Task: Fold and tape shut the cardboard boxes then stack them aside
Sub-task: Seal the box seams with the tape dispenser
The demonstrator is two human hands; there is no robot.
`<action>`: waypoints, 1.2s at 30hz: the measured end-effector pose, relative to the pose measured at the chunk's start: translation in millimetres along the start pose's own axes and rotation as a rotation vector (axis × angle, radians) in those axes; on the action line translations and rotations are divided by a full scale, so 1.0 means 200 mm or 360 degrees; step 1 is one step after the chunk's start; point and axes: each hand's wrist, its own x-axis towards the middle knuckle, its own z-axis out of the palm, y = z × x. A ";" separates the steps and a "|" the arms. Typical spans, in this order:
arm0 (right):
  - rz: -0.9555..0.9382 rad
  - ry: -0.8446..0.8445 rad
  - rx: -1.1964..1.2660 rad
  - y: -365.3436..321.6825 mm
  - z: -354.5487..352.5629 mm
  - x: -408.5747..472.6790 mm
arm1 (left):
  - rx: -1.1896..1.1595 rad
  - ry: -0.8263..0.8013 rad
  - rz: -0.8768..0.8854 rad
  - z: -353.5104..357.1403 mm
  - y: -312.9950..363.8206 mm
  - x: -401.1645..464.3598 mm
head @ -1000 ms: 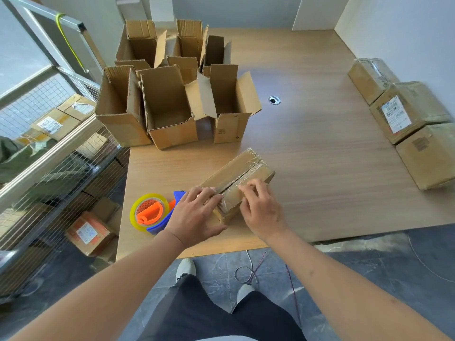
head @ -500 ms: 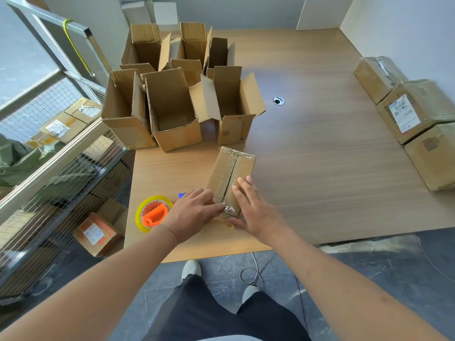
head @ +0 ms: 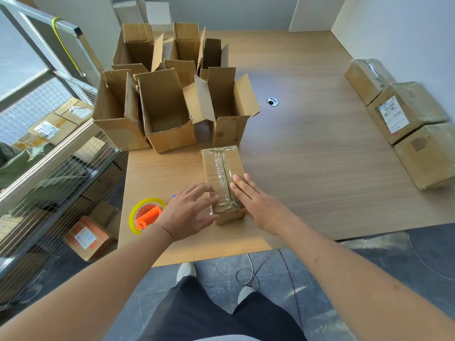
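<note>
Turned lengthwise, taped box (head: 222, 168) lies under both flat hands (head: 256, 203).

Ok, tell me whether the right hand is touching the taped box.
Touching: the head view shows the right hand lying flat on the taped box, fingers over the seam.

Under your hands the taped box (head: 222, 179) now points straight away from you instead of slanting off to your right. Your right hand (head: 256, 201) lies flat along its top beside the tape seam, and your left hand (head: 190, 212) spreads against its left side.
</note>
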 end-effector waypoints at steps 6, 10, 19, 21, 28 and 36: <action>0.0113 -0.0115 0.0241 -0.06 -0.09 0.00 | -0.0079 0.0070 -0.0017 0.07 -0.01 -0.02; 0.0266 0.0027 0.0237 -0.15 -0.09 0.02 | -0.0143 0.0121 -0.0010 0.10 -0.01 -0.04; 0.0265 0.0018 0.0172 -0.13 -0.11 0.07 | -0.0123 -0.0105 0.0074 0.03 -0.04 -0.01; 0.0283 -0.0105 0.0110 -0.15 -0.16 0.08 | -0.0108 -0.0138 0.0113 0.01 -0.05 -0.01; 0.0424 -0.0080 0.0036 -0.26 -0.12 0.10 | -0.0092 -0.0173 0.0101 -0.02 -0.05 0.04; 0.0437 -0.0207 -0.0125 -0.27 -0.09 0.09 | -0.0151 -0.0066 0.0006 -0.01 -0.01 0.06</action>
